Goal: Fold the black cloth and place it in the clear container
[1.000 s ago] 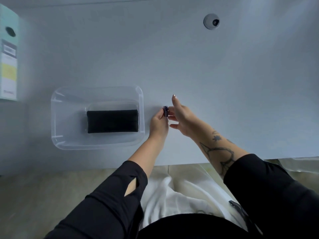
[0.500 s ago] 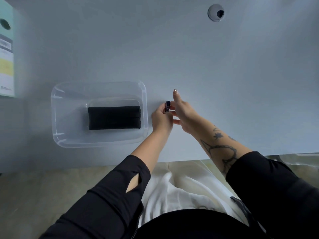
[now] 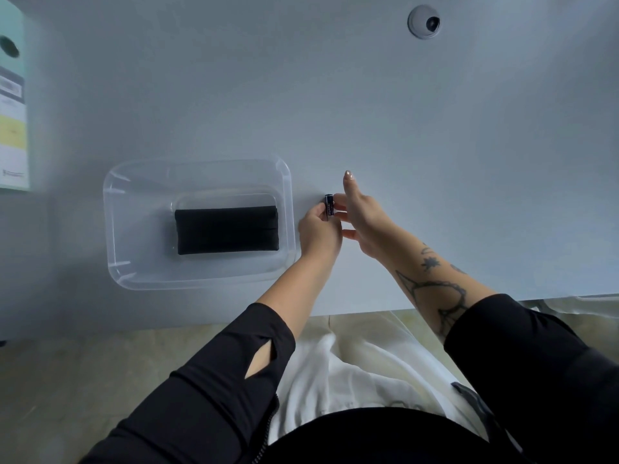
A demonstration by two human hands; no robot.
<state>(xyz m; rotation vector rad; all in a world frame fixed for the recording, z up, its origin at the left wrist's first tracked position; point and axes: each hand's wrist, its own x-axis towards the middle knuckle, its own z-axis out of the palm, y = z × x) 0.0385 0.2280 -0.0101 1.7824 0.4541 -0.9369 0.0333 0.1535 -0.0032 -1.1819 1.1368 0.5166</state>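
The black cloth (image 3: 227,230) lies folded into a flat rectangle on the bottom of the clear container (image 3: 115,229), which stands on the white table left of centre. Just right of the container, my left hand (image 3: 318,231) and my right hand (image 3: 363,217) meet over the table. Between their fingertips is a small dark cylinder with white lettering (image 3: 329,205), standing upright. My right index finger points away from me. Neither hand touches the cloth or the container.
A pale green box with a label (image 3: 13,105) stands at the far left edge. A round grey cable grommet (image 3: 423,21) is set in the table (image 3: 435,145) at the back. The table's near edge runs just under my forearms, with floor and white fabric below.
Both hands stay together on the small cylinder; hands and container alike sit slightly higher and further right in view, as with a small shift of the camera. The cloth has not moved in the container.
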